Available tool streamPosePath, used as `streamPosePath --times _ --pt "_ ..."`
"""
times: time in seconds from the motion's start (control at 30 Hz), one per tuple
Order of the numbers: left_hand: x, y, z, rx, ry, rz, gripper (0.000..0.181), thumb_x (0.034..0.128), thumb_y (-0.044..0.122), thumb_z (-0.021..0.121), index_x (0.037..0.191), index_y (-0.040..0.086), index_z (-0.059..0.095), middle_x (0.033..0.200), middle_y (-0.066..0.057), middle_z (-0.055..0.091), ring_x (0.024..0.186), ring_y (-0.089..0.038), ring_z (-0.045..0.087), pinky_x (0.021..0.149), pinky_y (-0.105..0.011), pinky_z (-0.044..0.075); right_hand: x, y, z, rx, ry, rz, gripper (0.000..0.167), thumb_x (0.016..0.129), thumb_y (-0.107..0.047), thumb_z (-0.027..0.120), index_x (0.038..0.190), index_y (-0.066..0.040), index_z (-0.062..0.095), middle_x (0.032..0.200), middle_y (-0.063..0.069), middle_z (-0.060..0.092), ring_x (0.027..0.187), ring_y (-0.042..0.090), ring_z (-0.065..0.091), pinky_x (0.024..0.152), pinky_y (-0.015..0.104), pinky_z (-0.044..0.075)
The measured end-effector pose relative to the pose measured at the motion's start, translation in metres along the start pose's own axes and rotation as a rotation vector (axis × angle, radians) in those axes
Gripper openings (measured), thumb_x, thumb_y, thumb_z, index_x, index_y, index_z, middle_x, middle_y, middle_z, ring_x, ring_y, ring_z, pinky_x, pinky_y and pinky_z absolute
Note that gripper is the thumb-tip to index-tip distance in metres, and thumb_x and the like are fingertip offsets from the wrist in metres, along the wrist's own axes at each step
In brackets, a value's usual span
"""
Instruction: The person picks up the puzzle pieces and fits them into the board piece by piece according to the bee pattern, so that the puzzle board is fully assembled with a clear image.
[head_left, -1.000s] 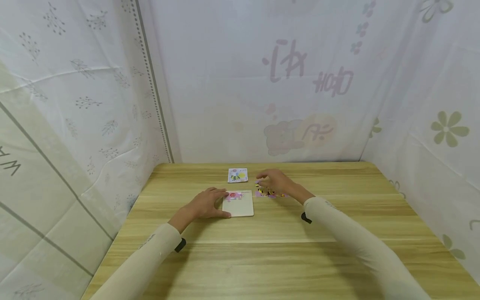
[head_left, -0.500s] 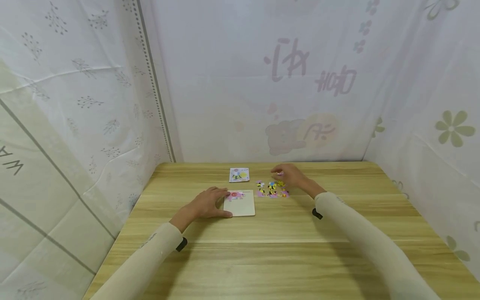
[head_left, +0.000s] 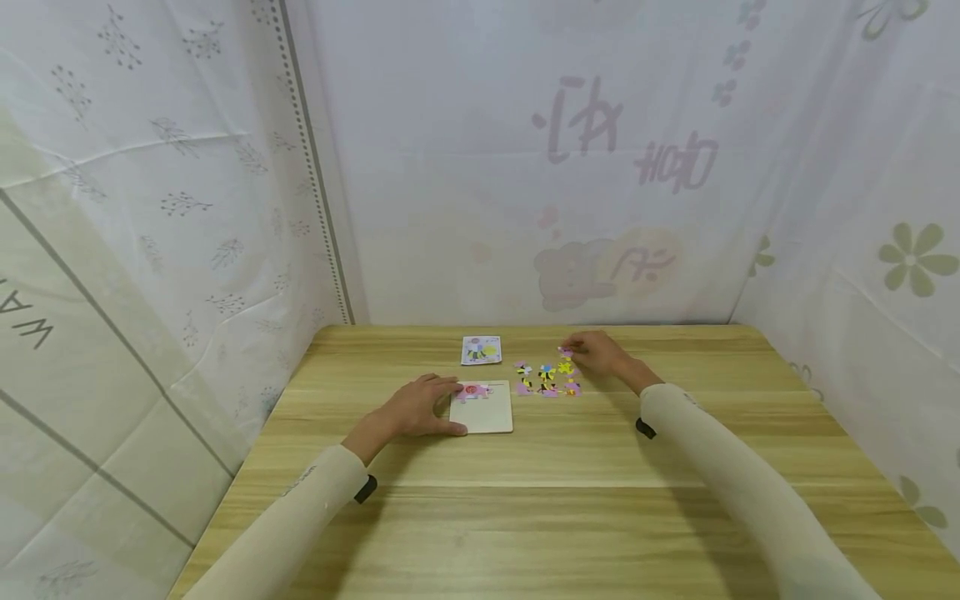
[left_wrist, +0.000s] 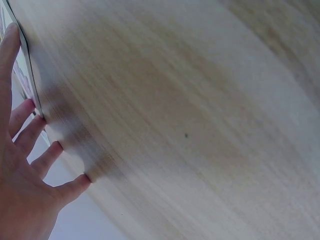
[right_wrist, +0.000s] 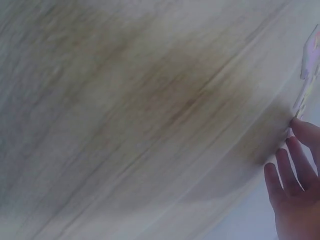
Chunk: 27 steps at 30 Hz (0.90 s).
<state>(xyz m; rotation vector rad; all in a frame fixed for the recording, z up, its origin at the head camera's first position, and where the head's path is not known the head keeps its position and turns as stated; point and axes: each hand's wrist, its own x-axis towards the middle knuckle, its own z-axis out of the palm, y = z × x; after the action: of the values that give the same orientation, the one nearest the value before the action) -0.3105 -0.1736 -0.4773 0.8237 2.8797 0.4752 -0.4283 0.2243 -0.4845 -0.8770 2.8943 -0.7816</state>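
A white square puzzle board (head_left: 483, 417) with a few joined pink pieces (head_left: 474, 390) at its top left lies on the table. My left hand (head_left: 416, 407) rests at the board's left side, its thumb at the near corner and its forefinger by the joined pieces. The left wrist view shows those fingers (left_wrist: 30, 131) spread and fairly straight. Right of the board, loose puzzle pieces (head_left: 547, 373) in yellow, black and pink lie in loose rows. At their far right, my right hand (head_left: 597, 353) pinches a pink puzzle piece (head_left: 565, 352) at table level, its underside hidden.
Behind the board lies a small picture card (head_left: 481, 351) with a bee on it. The wooden table (head_left: 480, 517) ends at a patterned cloth backdrop (head_left: 450, 208), with more cloth on both sides.
My right hand has moved right from over the loose pieces, carrying a pink piece to their far right end. More loose pieces now show. The left hand stays at the board.
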Motion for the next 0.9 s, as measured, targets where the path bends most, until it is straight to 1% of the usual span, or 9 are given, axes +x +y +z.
streamPosePath --times 0.23,0.57,0.67,0.83,0.9 --pt "0.0 -0.001 0.001 0.0 0.004 0.0 0.091 0.083 0.066 0.077 0.151 0.011 0.054 0.158 -0.01 0.049 0.147 -0.037 0.041 0.119 -0.059 0.033 -0.002 0.002 0.001 0.037 0.024 0.005 0.021 0.1 0.001 0.066 0.119 0.004 0.073 0.119 0.02 0.072 0.114 0.038 0.068 0.101 0.051 0.054" --pt "0.001 -0.002 0.002 0.005 -0.001 0.004 0.091 0.0831 0.066 0.077 0.151 0.01 0.054 0.158 -0.011 0.049 0.147 -0.038 0.041 0.118 -0.059 0.034 -0.006 -0.004 0.002 -0.001 0.066 -0.009 0.018 0.099 -0.005 0.07 0.115 0.001 0.076 0.114 0.017 0.074 0.108 0.035 0.069 0.097 0.051 0.055" --pt "0.001 -0.002 0.003 0.01 -0.002 0.003 0.091 0.0832 0.067 0.077 0.152 0.011 0.054 0.158 -0.01 0.049 0.147 -0.038 0.04 0.119 -0.06 0.034 -0.005 -0.008 0.003 -0.012 0.068 -0.014 0.017 0.099 -0.007 0.07 0.113 -0.002 0.078 0.113 0.015 0.075 0.108 0.034 0.068 0.096 0.05 0.056" --pt "0.001 -0.003 0.002 0.007 -0.009 0.003 0.092 0.0836 0.067 0.076 0.152 0.011 0.053 0.159 -0.01 0.048 0.148 -0.038 0.039 0.119 -0.06 0.032 -0.003 -0.022 0.005 0.003 0.043 0.006 0.017 0.1 -0.011 0.071 0.113 -0.006 0.08 0.114 0.012 0.074 0.111 0.032 0.067 0.095 0.049 0.056" --pt "0.002 -0.003 0.002 0.007 -0.01 0.002 0.092 0.0838 0.067 0.076 0.152 0.011 0.053 0.159 -0.01 0.048 0.148 -0.038 0.039 0.119 -0.06 0.032 -0.003 -0.029 0.006 0.006 0.038 -0.01 0.017 0.099 -0.011 0.071 0.113 -0.006 0.079 0.114 0.012 0.074 0.112 0.033 0.067 0.096 0.049 0.056"
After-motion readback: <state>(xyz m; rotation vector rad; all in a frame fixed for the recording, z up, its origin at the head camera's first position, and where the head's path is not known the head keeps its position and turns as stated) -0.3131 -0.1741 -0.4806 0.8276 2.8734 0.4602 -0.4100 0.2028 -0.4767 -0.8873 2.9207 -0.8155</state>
